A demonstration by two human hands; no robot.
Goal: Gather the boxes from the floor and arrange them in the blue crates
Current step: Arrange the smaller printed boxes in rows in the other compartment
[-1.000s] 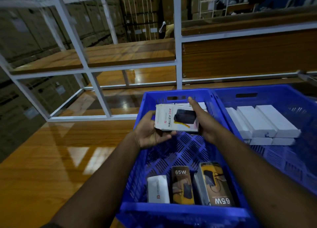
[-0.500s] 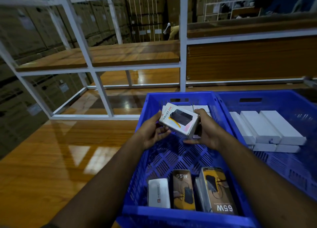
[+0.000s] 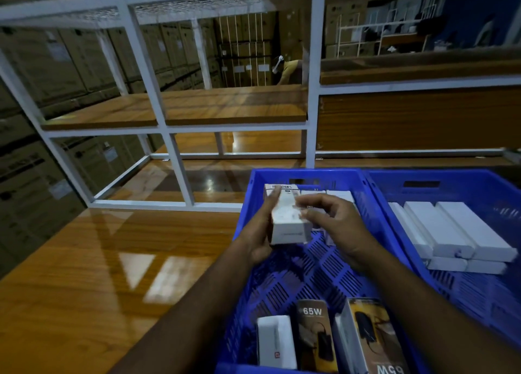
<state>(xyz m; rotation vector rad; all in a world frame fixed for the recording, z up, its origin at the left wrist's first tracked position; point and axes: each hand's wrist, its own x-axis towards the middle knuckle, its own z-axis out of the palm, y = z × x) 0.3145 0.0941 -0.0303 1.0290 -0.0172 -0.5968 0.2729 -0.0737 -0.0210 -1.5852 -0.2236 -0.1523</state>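
From my head camera, everything sits around the left blue crate (image 3: 284, 283), which stands on the glossy wooden floor (image 3: 112, 261). I hold one white box (image 3: 289, 221) above the far half of that crate, its long side running away from me and a white end face turned toward me. My left hand (image 3: 260, 232) cups the box from its left, fingers stretched up along the side with the fingertips reaching its far top edge. My right hand (image 3: 338, 224) comes in from the box's right, fingers curled, the fingertips pinching the box's upper right edge.

Just beyond the held box, against the crate's far wall, a row of white boxes (image 3: 327, 194) stands on edge. At the crate's near end, closest to me, three more boxes stand side by side: a white box with a red mark (image 3: 276, 342) on the left, a dark box printed "65W" (image 3: 315, 337) in the middle, and a taller yellow and dark box (image 3: 369, 337) on the right, its "65W" upside down to me.

Touching the crate's right side is a second blue crate (image 3: 439, 187), holding a two-layer stack of long white boxes (image 3: 456, 232). Beyond both crates stands a white metal rack (image 3: 158, 103) with wooden shelves, and far behind it are stacked cardboard cartons (image 3: 50, 58).
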